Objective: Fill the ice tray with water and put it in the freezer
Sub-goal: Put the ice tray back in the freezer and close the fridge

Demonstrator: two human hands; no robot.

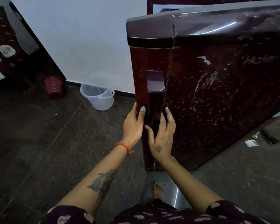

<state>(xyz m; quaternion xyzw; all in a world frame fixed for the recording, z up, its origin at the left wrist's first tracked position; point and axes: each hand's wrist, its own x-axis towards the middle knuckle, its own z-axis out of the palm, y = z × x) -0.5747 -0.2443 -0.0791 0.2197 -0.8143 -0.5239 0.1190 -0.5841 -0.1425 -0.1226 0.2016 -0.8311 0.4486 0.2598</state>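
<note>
Both hands rest open on the fridge door (217, 88), grasping nothing. The left hand (133, 125) lies with fingers spread along the door's edge; the right hand (162, 136) lies flat beside the recessed handle (155, 94). The maroon door (scuffed, with pale flecks) stands ajar, and a strip of white interior shows above it. The ice tray is not visible. The fridge's right side is cut off.

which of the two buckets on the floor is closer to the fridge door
The clear bucket by the white wall; the dark red bucket sits further left, away from the fridge door.
</note>
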